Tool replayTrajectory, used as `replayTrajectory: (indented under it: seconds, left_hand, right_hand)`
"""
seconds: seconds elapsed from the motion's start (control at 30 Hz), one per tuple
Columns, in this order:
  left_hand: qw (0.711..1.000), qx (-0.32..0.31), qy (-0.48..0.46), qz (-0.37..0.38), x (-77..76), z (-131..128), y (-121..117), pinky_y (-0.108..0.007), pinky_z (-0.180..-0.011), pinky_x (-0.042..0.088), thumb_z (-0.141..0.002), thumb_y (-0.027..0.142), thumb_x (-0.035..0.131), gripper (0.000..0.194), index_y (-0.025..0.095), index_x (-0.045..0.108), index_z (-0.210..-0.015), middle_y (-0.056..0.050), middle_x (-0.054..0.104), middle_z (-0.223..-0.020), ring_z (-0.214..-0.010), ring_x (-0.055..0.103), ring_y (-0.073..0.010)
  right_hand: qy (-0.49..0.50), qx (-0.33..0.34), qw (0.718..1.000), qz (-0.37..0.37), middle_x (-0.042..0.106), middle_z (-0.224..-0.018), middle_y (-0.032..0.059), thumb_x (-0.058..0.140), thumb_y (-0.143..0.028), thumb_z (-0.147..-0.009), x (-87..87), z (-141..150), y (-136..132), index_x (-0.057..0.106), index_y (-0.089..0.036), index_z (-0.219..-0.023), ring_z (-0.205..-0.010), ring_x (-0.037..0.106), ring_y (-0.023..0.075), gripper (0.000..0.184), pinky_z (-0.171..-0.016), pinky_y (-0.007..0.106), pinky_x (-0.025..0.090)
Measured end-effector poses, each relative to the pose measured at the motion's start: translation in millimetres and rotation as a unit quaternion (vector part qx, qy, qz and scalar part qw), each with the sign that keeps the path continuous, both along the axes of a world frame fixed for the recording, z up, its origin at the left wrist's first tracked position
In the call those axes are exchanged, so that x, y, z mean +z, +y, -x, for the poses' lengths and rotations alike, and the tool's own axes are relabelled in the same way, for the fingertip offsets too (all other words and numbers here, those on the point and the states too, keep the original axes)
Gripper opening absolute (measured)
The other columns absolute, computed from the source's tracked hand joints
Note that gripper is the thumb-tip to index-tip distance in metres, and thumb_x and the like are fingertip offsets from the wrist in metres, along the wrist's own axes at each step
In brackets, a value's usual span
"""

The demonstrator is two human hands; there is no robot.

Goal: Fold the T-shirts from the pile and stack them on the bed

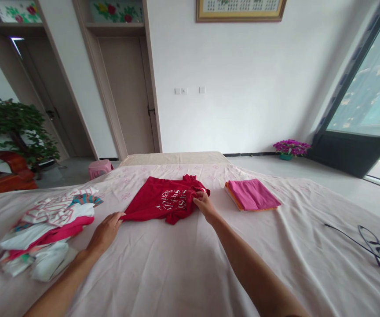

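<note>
A red T-shirt (157, 198) with white lettering lies spread on its side across the bed, its hem to the left and its collar to the right. My left hand (107, 229) pinches the near corner of the hem. At the collar end, my right hand (203, 203) grips the cloth near the neckline between thumb and fingers. Right of the shirt sits a neat stack of folded clothes, pink cloth (254, 194) on top and orange below. A loose heap of clothes (49, 233), white, striped and red, lies to the left of my left hand.
A pale pink sheet (163, 273) covers the bed. Eyeglasses (371, 251) lie on it at the right. Beyond the bed are a pink stool (100, 168), a purple potted plant (291, 149), a wooden armchair (7, 174) and a leafy plant (15, 127).
</note>
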State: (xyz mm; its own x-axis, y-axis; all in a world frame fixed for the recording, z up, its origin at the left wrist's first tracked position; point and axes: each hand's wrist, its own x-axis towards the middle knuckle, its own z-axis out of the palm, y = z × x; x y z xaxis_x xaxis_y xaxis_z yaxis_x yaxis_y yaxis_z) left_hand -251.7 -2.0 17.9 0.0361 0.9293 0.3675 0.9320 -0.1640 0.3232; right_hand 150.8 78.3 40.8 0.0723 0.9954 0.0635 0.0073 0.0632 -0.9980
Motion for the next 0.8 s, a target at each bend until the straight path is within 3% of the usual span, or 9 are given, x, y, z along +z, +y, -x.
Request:
replayTrajectory:
  seconds: [0.1, 0.23, 0.37, 0.47, 0.53, 0.67, 0.73, 0.8]
  left_hand:
    - [0.999, -0.036, 0.011, -0.014, 8.9, 6, -9, -0.035, -0.096, 0.048, -0.088, 0.026, 0.038, 0.031, 0.024, 0.061, -0.108, -0.007, 0.069, -0.112, -0.108, 0.063, -0.0209]
    - [0.996, -0.085, 0.036, -0.015, 20.2, 7, -32, -0.034, -0.093, 0.049, -0.091, 0.026, 0.038, 0.031, 0.023, 0.063, -0.109, -0.007, 0.069, -0.107, -0.104, 0.064, -0.0214]
    - [0.986, -0.151, 0.059, 0.042, 25.6, -8, -64, -0.032, -0.091, 0.049, -0.092, 0.021, 0.038, 0.033, 0.027, 0.066, -0.109, -0.005, 0.07, -0.106, -0.103, 0.064, -0.0199]
    - [0.976, -0.179, 0.064, 0.107, 22.0, -20, -82, -0.032, -0.087, 0.05, -0.091, 0.017, 0.036, 0.037, 0.031, 0.068, -0.104, -0.002, 0.071, -0.103, -0.099, 0.066, -0.0195]
    - [0.973, -0.172, 0.057, 0.142, 18.8, -23, -88, -0.032, -0.087, 0.05, -0.09, 0.017, 0.038, 0.037, 0.032, 0.07, -0.102, -0.002, 0.072, -0.104, -0.099, 0.066, -0.0202]
    - [0.972, -0.126, 0.042, 0.195, 26.8, -20, -85, -0.031, -0.089, 0.048, -0.085, 0.028, 0.049, 0.028, 0.031, 0.071, -0.104, -0.003, 0.072, -0.111, -0.105, 0.066, -0.0229]
    - [0.961, -0.127, 0.051, 0.241, 38.8, -22, -76, -0.029, -0.078, 0.049, -0.085, 0.041, 0.052, 0.023, 0.03, 0.072, -0.089, -0.001, 0.075, -0.093, -0.089, 0.069, -0.0223]
    - [0.968, -0.095, 0.053, 0.226, 50.0, -30, -63, -0.027, -0.069, 0.047, -0.086, 0.052, 0.049, 0.034, 0.029, 0.069, -0.073, 0.0, 0.072, -0.073, -0.073, 0.068, -0.02]
  right_hand:
    - [0.075, -0.02, 0.996, 0.052, 0.061, -0.079, -0.0017, 0.06, -0.027, -0.074, 12.2, 1, -3, 0.049, -0.022, -0.102, -0.065, 0.059, 0.0135, 0.031, -0.056, 0.025, 0.048]
    - [0.084, -0.083, 0.991, 0.07, 0.055, -0.068, -0.004, 0.054, -0.024, -0.074, 30.5, -32, -20, 0.052, -0.022, -0.106, -0.052, 0.051, 0.0103, 0.032, -0.043, 0.019, 0.039]
    - [0.019, -0.006, 0.994, 0.112, 0.052, -0.06, -0.0049, 0.058, -0.026, -0.072, 35.0, -82, -51, 0.057, -0.019, -0.109, -0.044, 0.045, 0.0086, 0.038, -0.037, 0.018, 0.028]
    - [-0.069, 0.054, 0.984, 0.158, 0.044, -0.051, -0.008, 0.056, -0.026, -0.071, 26.0, -111, -73, 0.061, -0.019, -0.103, -0.038, 0.035, 0.0064, 0.034, -0.036, 0.017, 0.015]
    - [-0.134, 0.107, 0.967, 0.188, 0.04, -0.047, -0.009, 0.053, -0.024, -0.071, 19.0, -125, -83, 0.063, -0.019, -0.098, -0.036, 0.032, 0.0061, 0.029, -0.036, 0.018, 0.012]
    - [-0.316, 0.167, 0.909, 0.214, 0.049, -0.045, -0.006, 0.053, -0.018, -0.071, 18.7, -141, -81, 0.065, -0.02, -0.093, -0.036, 0.04, 0.0078, 0.026, -0.04, 0.019, 0.021]
    - [-0.409, 0.144, 0.883, 0.177, 0.061, -0.056, -0.0009, 0.055, -0.018, -0.073, 27.3, -141, -69, 0.066, -0.021, -0.09, -0.044, 0.053, 0.0107, 0.021, -0.046, 0.02, 0.03]
    - [-0.485, 0.081, 0.864, 0.108, 0.068, -0.071, 0.0047, 0.054, -0.025, -0.08, 38.4, -133, -52, 0.067, -0.02, -0.085, -0.061, 0.062, 0.0155, 0.015, -0.056, 0.024, 0.037]
